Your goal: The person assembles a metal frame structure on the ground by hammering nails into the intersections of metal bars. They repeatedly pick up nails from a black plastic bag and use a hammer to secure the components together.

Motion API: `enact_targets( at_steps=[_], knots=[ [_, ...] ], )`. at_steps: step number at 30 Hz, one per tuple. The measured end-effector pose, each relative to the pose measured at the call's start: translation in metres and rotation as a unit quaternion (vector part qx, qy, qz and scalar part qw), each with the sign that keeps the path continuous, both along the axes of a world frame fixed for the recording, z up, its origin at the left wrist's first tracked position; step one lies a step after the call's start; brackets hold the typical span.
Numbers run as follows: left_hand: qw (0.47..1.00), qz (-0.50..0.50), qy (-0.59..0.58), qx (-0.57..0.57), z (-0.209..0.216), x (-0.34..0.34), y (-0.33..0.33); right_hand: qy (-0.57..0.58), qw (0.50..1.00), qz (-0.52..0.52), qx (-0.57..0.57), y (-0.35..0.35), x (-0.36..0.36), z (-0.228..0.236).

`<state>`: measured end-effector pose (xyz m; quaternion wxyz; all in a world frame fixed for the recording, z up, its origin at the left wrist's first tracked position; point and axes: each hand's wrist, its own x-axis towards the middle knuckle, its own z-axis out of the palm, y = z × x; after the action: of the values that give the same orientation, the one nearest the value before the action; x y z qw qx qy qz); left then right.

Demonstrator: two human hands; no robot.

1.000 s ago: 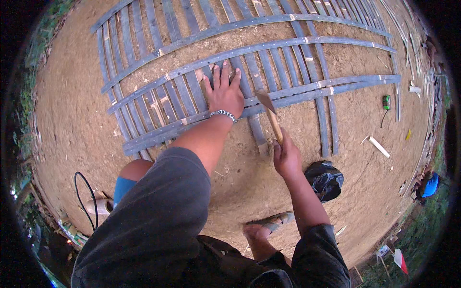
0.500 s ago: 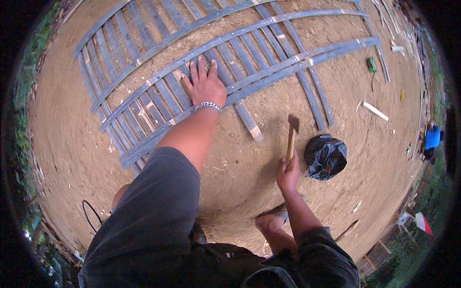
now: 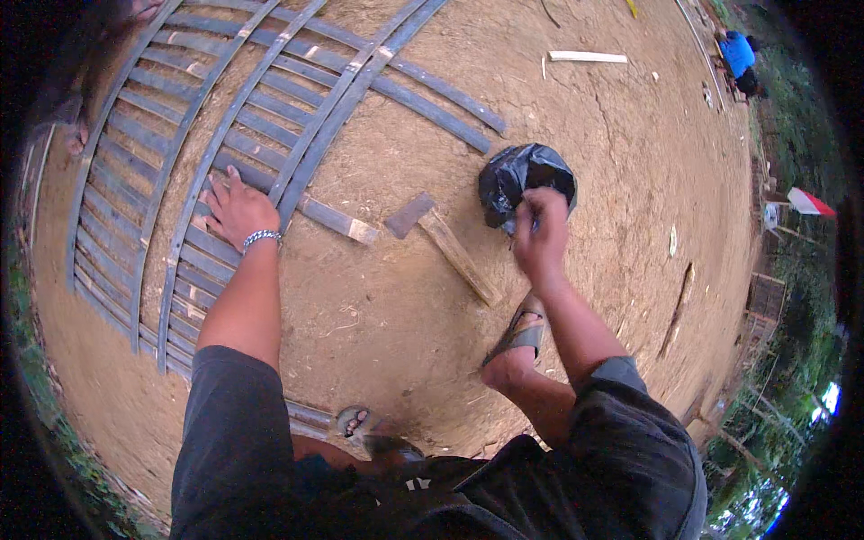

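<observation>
My left hand, with a chain bracelet at the wrist, lies with fingers spread on the dark slats of a wooden lattice frame. One loose slat sticks out past the frame's near rail. My right hand is over the near edge of a round black plastic bag, its fingers curled together. Whatever is between those fingers, if anything, I cannot make out; the bag's contents are hidden too. Between my hands a hatchet rests on the dirt, its head toward the loose slat and its wooden handle toward my right foot.
Two long slats reach from the frame toward the bag. A pale wooden strip lies beyond it. My sandalled foot is just below my right hand. Another person's foot is at the far left; someone in blue is far off right.
My right hand has let go of the hatchet, which now lies on the ground, and has moved to the black bag. My left hand stays on the slats. The view has turned right.
</observation>
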<state>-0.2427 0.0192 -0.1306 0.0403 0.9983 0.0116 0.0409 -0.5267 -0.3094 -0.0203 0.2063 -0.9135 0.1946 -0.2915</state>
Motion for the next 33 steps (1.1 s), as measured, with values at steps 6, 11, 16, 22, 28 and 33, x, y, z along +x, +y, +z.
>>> enact_targets(
  at_steps=[6, 11, 16, 22, 28, 33],
  knots=[
    [1.000, -0.007, -0.015, 0.006, -0.014, 0.003, 0.004, 0.400, 0.913, -0.054, 0.057, -0.079, -0.001, -0.047],
    [1.000, -0.010, -0.008, -0.024, 0.003, 0.001, 0.000, 0.325, 0.940, -0.032, 0.100, -0.077, -0.006, -0.070],
    [0.995, 0.003, -0.037, -0.091, 0.003, -0.001, 0.007, 0.312, 0.944, -0.056, 0.091, -0.056, 0.005, -0.034],
    [0.957, -0.037, -0.123, -0.261, -0.002, -0.008, 0.009, 0.228, 0.965, -0.129, 0.031, -0.063, -0.001, 0.013],
    [0.933, -0.101, -0.160, -0.306, 0.005, -0.011, 0.023, 0.071, 0.917, -0.082, 0.385, 0.064, 0.107, 0.048],
    [0.911, -0.158, -0.182, -0.335, 0.010, -0.015, 0.009, 0.075, 0.719, 0.036, 0.690, 0.177, 0.212, -0.038]
  ],
)
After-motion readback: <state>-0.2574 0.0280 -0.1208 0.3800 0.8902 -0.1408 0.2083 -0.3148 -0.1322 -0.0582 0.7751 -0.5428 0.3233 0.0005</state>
